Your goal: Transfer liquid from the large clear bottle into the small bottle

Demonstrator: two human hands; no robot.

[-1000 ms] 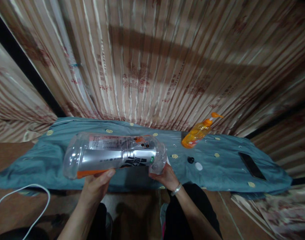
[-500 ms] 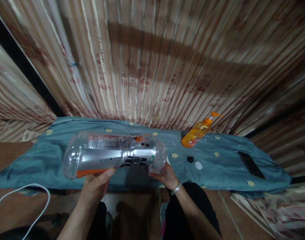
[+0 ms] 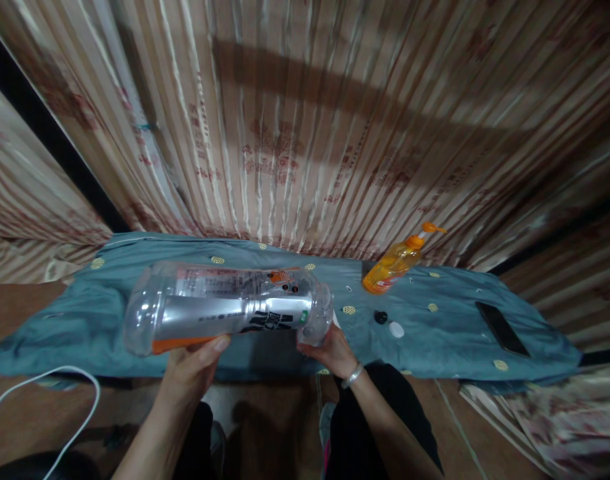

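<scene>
A large clear plastic bottle (image 3: 235,310) with a silver, black and orange label lies sideways in the air above the blue-green cloth (image 3: 149,250). My left hand (image 3: 197,360) is closed round its underside near the base, thumb along the near side. At the bottle's neck end, my right hand (image 3: 335,350), with a silver bracelet on the wrist, has its fingers closed on clear plastic. Whether that is the neck itself or a separate container, I cannot tell; the bottle hides part of it. A black cap (image 3: 381,317) and a white cap (image 3: 397,329) lie right of this hand.
An orange pump bottle (image 3: 392,267) stands on the cloth at the back right. Farther right lies a dark phone (image 3: 502,329). Striped curtains (image 3: 285,133) hang behind the cloth-covered surface. A white cable (image 3: 79,373) loops at the lower left.
</scene>
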